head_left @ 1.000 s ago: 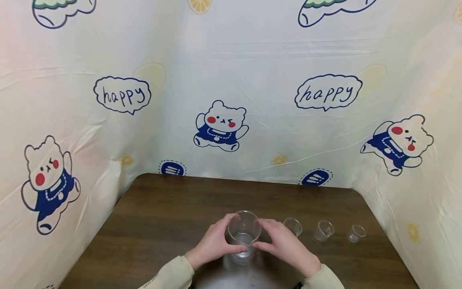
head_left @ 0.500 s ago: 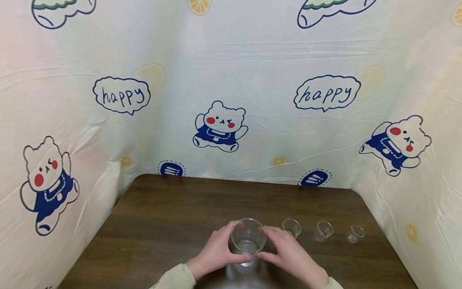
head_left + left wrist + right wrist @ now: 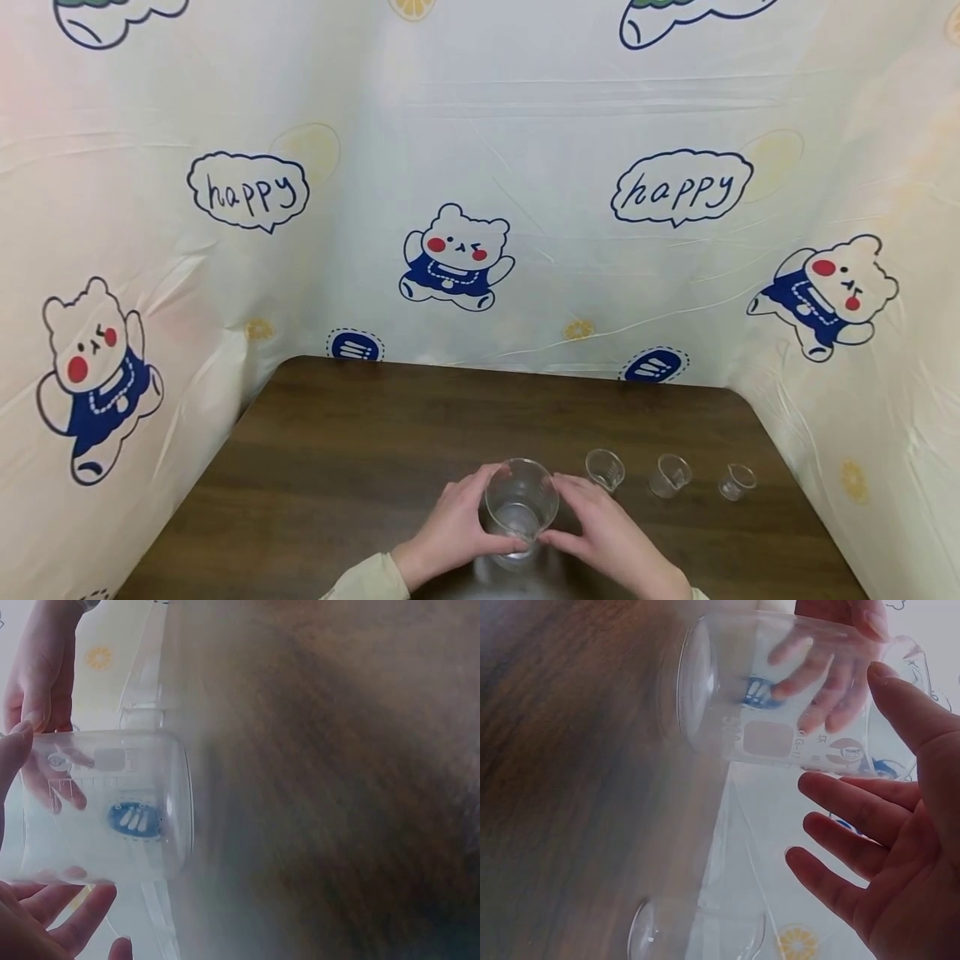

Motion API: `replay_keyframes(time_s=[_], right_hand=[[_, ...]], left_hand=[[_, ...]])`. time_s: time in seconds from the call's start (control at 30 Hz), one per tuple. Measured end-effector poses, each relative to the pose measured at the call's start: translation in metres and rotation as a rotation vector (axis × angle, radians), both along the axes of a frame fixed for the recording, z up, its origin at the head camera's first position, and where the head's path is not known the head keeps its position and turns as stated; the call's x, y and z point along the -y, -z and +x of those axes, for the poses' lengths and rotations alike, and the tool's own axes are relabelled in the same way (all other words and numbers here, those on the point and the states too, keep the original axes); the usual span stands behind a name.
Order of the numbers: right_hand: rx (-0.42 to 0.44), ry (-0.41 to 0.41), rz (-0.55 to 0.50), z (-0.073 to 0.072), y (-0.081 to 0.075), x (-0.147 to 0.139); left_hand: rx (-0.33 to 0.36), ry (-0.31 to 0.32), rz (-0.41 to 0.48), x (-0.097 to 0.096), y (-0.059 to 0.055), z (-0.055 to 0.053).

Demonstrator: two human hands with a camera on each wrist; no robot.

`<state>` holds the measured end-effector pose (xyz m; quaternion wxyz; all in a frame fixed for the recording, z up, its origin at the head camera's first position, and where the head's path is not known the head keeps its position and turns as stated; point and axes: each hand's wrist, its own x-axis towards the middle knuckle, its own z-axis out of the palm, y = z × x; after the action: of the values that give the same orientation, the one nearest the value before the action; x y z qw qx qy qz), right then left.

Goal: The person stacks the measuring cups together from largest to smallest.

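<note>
A large clear glass beaker (image 3: 522,504) with printed white markings stands upright between both hands at the front middle of the table. My left hand (image 3: 452,523) grips its left side near the rim, thumb at the front and fingers round the back. On the opposite side my right hand (image 3: 611,533) holds it likewise, its thumb close to the left thumb by the spout. In the left wrist view the base of the beaker (image 3: 112,802) is right at the tabletop. The right wrist view shows the right hand's (image 3: 900,832) lower fingers spread apart beside the glass.
To the right, three smaller beakers stand in a row: a medium one (image 3: 604,471) just behind the right hand, a smaller one (image 3: 671,477), and the smallest (image 3: 737,482) near the right side. The dark wooden table (image 3: 360,433) is enclosed by a printed curtain (image 3: 555,275).
Both hands have brought the large beaker slightly to the right and nearer to the person, keeping their hold on it. The three smaller beakers have stayed in place.
</note>
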<state>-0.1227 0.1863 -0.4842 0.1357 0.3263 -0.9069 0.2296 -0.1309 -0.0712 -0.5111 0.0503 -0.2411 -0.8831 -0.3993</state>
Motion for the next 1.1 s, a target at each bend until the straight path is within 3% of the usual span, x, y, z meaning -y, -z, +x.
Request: replay_keyframes(time_s=[0.2, 0.53, 0.87, 1.1], right_hand=[[0.038, 0.016, 0.0, 0.004, 0.001, -0.003], [-0.01, -0.001, -0.008, 0.005, 0.008, -0.006], [0.142, 0.012, -0.01, 0.006, 0.007, -0.007], [0.167, 0.024, 0.0, 0.005, 0.007, -0.007]], left_hand=[[-0.027, 0.0, -0.002, -0.002, 0.004, 0.003], [-0.035, -0.001, -0.032, -0.003, 0.008, 0.004], [-0.002, 0.009, -0.027, -0.003, 0.01, 0.005], [-0.005, 0.01, -0.025, -0.003, 0.012, 0.004]])
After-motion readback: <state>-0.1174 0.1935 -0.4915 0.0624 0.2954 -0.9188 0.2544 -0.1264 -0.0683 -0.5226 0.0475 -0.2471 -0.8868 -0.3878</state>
